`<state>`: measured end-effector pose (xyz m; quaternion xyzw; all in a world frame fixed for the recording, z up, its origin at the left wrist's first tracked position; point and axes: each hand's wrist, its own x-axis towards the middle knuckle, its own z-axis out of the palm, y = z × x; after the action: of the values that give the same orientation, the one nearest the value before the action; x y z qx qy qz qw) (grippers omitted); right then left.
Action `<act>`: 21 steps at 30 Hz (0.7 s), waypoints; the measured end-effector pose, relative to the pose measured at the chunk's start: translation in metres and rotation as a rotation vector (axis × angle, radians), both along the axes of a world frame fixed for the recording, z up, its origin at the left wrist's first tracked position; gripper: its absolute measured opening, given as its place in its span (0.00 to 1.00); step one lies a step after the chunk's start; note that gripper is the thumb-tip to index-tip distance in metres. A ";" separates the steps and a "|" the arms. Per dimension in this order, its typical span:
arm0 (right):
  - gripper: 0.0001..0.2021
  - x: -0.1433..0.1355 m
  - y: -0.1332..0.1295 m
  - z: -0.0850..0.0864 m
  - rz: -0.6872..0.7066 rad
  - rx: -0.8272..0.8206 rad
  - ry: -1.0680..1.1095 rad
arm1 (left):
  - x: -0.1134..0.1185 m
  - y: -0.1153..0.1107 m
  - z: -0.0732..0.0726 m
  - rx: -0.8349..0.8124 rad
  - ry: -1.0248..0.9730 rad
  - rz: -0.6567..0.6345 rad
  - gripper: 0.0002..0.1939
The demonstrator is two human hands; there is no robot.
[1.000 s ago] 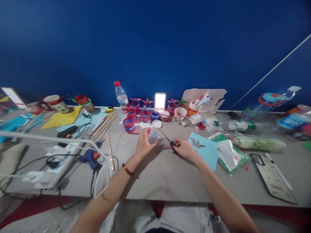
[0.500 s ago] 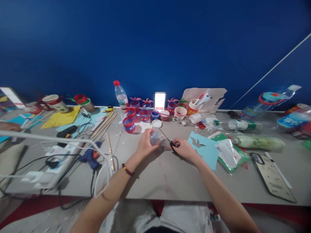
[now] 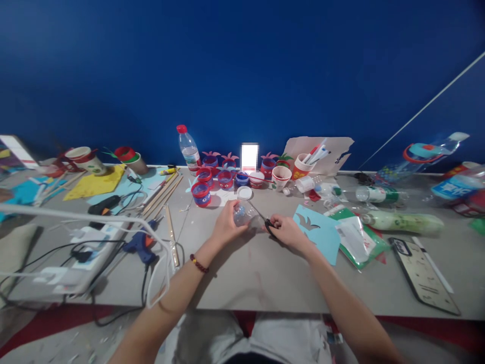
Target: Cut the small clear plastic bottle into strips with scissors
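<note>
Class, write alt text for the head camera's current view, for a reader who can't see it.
A left hand holds a clear plastic piece while the right hand works black-handled scissors at it. Around them on a grey table lie a glue gun, light-blue paper and plastic bottles.

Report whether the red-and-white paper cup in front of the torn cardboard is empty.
Not empty: several white pens stick up above the red-and-white paper cup's rim.
</note>
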<state>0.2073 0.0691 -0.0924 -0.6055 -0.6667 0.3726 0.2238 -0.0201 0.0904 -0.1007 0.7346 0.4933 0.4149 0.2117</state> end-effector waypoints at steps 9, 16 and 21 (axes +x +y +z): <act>0.21 0.000 -0.001 0.000 0.012 -0.009 0.019 | 0.000 -0.002 0.002 -0.032 -0.017 0.002 0.31; 0.21 0.000 -0.001 -0.003 0.016 -0.034 0.021 | 0.000 0.000 0.003 -0.030 0.006 -0.013 0.31; 0.20 -0.002 -0.002 0.000 0.030 -0.020 0.012 | 0.000 0.000 0.004 -0.038 0.005 -0.029 0.33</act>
<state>0.2057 0.0676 -0.0924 -0.5952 -0.6707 0.3863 0.2161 -0.0205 0.0903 -0.0964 0.7386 0.4911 0.4003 0.2304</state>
